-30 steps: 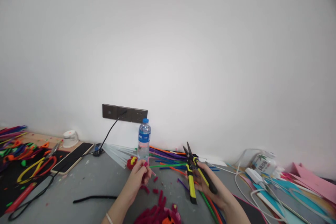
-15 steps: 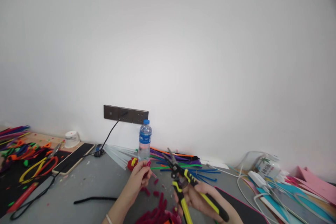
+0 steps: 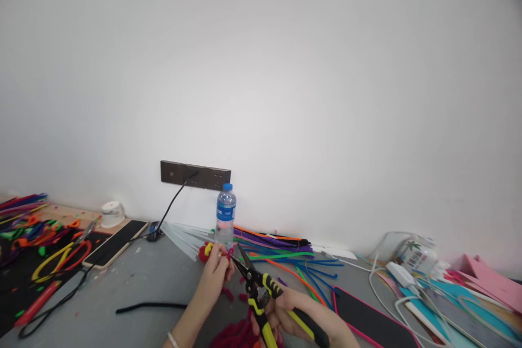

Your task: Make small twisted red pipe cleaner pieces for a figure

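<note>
My left hand [image 3: 214, 274] pinches a short magenta pipe cleaner [image 3: 230, 252] between thumb and fingers; part of it is hidden by them. In my right hand [image 3: 297, 304] are long-nosed pliers [image 3: 253, 277] with black and yellow handles. Their jaws are parted, and the tips are right beside the pipe cleaner; I cannot tell whether they touch it. A red and yellow fuzzy piece [image 3: 203, 253] is just behind my left hand. Below the pliers lies a pile of crimson pipe cleaner pieces [image 3: 232, 334], partly hidden by my right hand.
A water bottle [image 3: 225, 217] stands by the wall, beside bundled pipe cleaners [image 3: 281, 242]. To the left are a phone [image 3: 116, 243], scissors [image 3: 61, 261] and a black pipe cleaner [image 3: 149, 305]. A pink-edged black device [image 3: 371, 318], white cables [image 3: 373, 283] and coloured paper [image 3: 468, 304] lie right.
The pliers in my right hand have moved left and slightly away from me, bringing their parted jaws up to the pipe cleaner. My left hand has shifted only slightly left.
</note>
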The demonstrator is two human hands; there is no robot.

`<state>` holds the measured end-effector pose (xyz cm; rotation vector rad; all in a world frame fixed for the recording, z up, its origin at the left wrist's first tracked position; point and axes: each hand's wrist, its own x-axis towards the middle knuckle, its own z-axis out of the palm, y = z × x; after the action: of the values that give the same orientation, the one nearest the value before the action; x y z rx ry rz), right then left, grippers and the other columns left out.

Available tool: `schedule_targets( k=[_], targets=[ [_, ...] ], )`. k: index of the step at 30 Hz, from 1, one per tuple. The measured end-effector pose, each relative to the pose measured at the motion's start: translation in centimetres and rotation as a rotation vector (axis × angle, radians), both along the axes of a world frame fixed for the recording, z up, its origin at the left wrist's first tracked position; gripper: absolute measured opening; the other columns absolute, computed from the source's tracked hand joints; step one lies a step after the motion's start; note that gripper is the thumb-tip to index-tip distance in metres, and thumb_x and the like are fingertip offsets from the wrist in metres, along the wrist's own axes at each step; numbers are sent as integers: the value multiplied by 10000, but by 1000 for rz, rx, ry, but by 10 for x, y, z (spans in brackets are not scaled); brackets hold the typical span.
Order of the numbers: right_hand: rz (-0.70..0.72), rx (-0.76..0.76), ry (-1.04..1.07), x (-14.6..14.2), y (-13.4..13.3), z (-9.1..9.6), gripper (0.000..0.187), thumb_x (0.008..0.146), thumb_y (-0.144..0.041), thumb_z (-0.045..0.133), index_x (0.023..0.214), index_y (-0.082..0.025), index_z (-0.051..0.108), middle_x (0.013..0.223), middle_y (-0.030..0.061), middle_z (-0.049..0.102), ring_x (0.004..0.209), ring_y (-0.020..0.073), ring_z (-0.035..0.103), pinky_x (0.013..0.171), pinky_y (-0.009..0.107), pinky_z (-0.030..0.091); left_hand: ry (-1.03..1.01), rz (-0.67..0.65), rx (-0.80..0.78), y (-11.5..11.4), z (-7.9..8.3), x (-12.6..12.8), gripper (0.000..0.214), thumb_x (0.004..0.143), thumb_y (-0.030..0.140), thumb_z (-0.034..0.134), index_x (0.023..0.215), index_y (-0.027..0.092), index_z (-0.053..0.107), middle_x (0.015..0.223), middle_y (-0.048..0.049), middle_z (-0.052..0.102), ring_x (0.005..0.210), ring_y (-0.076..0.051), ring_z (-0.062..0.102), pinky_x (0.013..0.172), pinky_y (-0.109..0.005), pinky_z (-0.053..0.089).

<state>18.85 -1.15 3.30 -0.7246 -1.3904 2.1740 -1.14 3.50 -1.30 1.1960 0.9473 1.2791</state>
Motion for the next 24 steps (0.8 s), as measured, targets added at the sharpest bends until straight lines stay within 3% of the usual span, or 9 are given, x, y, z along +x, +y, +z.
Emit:
schedule_targets(
  k=[5,8,12,15,19,24],
  targets=[
    [-119,-117,121,-3,-3,-10,464,649,-346,637,1072,-179,550,820,38,692,584,132,624,541,206,438,92,-11,79,-2,1,-1,141,779,314,436,800,262,306,481,112,481,451,-127,445,492,-220,305],
    [-172,-150,128,-4,-5,-13,358,669,-367,646,959,-170,571,785,43,691,582,134,632,530,200,427,173,1,164,-4,0,-2,117,806,268,421,810,263,304,531,93,521,502,-150,505,559,-257,377],
    [-126,-166,113,-5,-7,-5,447,713,-408,627,1092,-190,533,794,56,699,710,218,696,626,268,475,299,37,300,-7,1,-2,88,863,252,401,826,258,322,667,30,606,636,-188,600,658,-304,443],
    [-125,-162,146,-7,-8,0,523,748,-393,604,1221,-212,471,819,53,699,775,249,705,690,316,494,414,80,342,-9,1,-1,72,902,283,369,844,252,342,722,-1,610,656,-197,607,619,-296,434],
    [-209,-178,149,-14,-8,0,626,725,-292,636,1300,-248,393,794,33,690,652,204,674,590,285,485,479,115,326,-8,2,-2,95,923,330,357,881,245,359,634,26,569,544,-190,562,541,-280,404],
    [-297,-183,145,-28,-9,-3,608,667,-274,684,1226,-237,449,748,6,659,570,148,617,544,247,455,475,138,338,-7,5,-4,93,944,327,319,937,240,352,611,30,584,569,-205,605,583,-302,446]
  ],
)
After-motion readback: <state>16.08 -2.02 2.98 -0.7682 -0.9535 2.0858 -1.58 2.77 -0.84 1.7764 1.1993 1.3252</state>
